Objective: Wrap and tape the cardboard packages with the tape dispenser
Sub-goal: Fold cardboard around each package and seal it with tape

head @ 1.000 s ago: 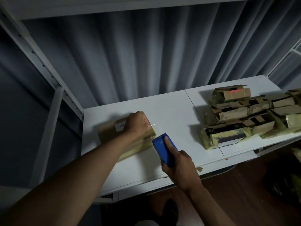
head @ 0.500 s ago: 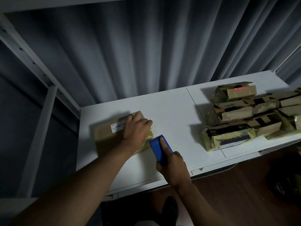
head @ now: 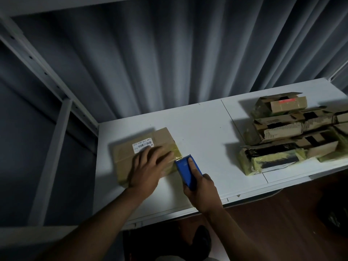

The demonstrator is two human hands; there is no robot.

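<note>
The cardboard package [head: 145, 147] lies flat on the worktop [head: 203, 129] under the left hand's [head: 148, 167] spread fingers, and the tape dispenser [head: 187, 171], gripped in the right hand [head: 200, 189], meets the package's near right corner, its toothed edge pointing away from the person.

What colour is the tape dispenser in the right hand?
Blue. The tape dispenser shows best in the head view, gripped by the right hand.
</note>
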